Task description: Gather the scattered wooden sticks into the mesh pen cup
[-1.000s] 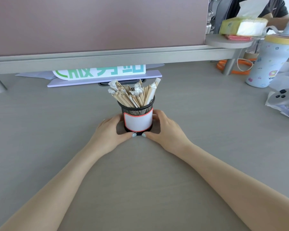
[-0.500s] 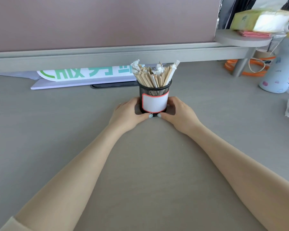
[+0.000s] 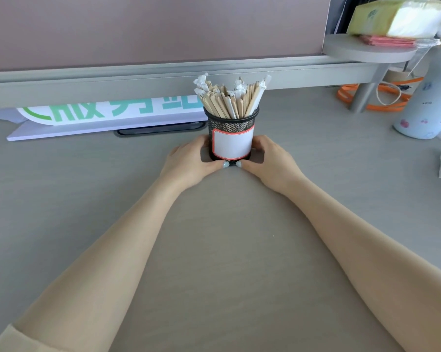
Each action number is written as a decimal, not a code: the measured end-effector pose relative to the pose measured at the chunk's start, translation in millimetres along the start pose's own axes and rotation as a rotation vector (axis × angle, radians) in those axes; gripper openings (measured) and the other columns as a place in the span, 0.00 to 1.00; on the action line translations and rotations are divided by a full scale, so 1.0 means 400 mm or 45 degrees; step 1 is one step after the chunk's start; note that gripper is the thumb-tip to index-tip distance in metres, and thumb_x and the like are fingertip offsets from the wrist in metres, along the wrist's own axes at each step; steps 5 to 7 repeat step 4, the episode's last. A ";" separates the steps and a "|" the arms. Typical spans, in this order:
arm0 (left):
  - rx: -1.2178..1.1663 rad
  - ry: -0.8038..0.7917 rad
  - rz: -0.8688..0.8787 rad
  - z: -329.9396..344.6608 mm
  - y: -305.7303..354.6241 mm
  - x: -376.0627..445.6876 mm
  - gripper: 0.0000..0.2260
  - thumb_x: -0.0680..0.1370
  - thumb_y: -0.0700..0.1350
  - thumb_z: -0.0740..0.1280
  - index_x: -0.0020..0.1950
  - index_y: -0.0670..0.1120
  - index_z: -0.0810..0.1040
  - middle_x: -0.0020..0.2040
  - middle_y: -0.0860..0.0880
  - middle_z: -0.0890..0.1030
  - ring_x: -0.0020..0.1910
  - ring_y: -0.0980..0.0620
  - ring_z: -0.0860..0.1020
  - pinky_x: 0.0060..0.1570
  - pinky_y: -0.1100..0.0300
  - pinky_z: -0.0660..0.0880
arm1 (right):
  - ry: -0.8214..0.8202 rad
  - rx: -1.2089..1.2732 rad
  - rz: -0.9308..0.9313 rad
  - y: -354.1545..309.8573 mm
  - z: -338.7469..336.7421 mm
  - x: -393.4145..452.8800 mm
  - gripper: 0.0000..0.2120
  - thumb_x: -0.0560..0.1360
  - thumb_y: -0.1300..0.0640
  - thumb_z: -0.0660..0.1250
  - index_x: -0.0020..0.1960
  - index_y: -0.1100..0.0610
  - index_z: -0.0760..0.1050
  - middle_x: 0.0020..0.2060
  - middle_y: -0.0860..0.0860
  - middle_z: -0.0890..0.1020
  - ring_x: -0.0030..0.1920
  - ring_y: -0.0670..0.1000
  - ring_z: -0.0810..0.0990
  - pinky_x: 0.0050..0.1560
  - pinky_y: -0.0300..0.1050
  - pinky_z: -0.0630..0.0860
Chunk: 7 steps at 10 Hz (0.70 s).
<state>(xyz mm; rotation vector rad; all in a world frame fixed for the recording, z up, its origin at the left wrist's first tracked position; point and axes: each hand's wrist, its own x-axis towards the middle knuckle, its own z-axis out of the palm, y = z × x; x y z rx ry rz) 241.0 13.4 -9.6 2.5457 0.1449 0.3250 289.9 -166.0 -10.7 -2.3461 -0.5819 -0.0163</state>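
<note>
A black mesh pen cup (image 3: 231, 123) with a white, red-edged label stands upright on the grey desk (image 3: 229, 250), a little beyond its middle. Several wooden sticks (image 3: 228, 100), some in white paper wrappers, stand bunched inside it and fan out above the rim. My left hand (image 3: 189, 165) grips the cup's base from the left and my right hand (image 3: 271, 162) grips it from the right. Both thumbs meet at the front of the base. No loose sticks show on the desk.
Behind the cup runs a grey partition rail (image 3: 163, 77). A white sign with green lettering (image 3: 107, 110) lies at the back left. At the right stand a patterned bottle (image 3: 427, 105), an orange cable coil (image 3: 382, 95) and a tissue box (image 3: 397, 16) on a small shelf.
Both hands have slid the cup away from me toward the partition, still clasping its base. The view has shifted, so the cup sits further right and higher in it.
</note>
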 end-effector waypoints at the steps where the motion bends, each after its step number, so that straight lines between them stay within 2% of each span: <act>1: 0.027 -0.008 0.008 0.002 0.000 -0.007 0.27 0.71 0.58 0.67 0.67 0.53 0.68 0.65 0.52 0.76 0.64 0.47 0.72 0.57 0.56 0.66 | 0.012 -0.015 -0.005 0.001 0.001 -0.003 0.23 0.71 0.48 0.68 0.63 0.52 0.69 0.60 0.48 0.78 0.62 0.53 0.73 0.61 0.51 0.70; 2: 0.108 -0.037 -0.048 0.005 0.001 -0.011 0.27 0.71 0.61 0.65 0.67 0.52 0.68 0.65 0.49 0.75 0.64 0.46 0.72 0.58 0.54 0.66 | -0.004 -0.070 0.011 -0.005 0.003 -0.007 0.24 0.70 0.46 0.67 0.64 0.52 0.68 0.60 0.49 0.78 0.62 0.55 0.73 0.57 0.48 0.68; 3: 0.173 0.019 -0.093 0.007 0.012 -0.039 0.36 0.69 0.65 0.65 0.71 0.50 0.61 0.71 0.48 0.69 0.69 0.46 0.67 0.62 0.54 0.65 | -0.011 -0.124 0.003 -0.006 0.007 -0.015 0.30 0.70 0.44 0.67 0.68 0.52 0.63 0.65 0.48 0.75 0.67 0.54 0.69 0.61 0.48 0.65; 4: -0.136 -0.129 -0.215 -0.017 0.010 -0.081 0.41 0.70 0.66 0.63 0.75 0.52 0.49 0.77 0.50 0.56 0.74 0.49 0.58 0.70 0.51 0.58 | -0.028 -0.113 0.096 -0.006 -0.009 -0.033 0.40 0.70 0.42 0.66 0.74 0.54 0.52 0.71 0.47 0.67 0.72 0.53 0.62 0.69 0.49 0.60; 7: -0.136 -0.129 -0.215 -0.017 0.010 -0.081 0.41 0.70 0.66 0.63 0.75 0.52 0.49 0.77 0.50 0.56 0.74 0.49 0.58 0.70 0.51 0.58 | -0.028 -0.113 0.096 -0.006 -0.009 -0.033 0.40 0.70 0.42 0.66 0.74 0.54 0.52 0.71 0.47 0.67 0.72 0.53 0.62 0.69 0.49 0.60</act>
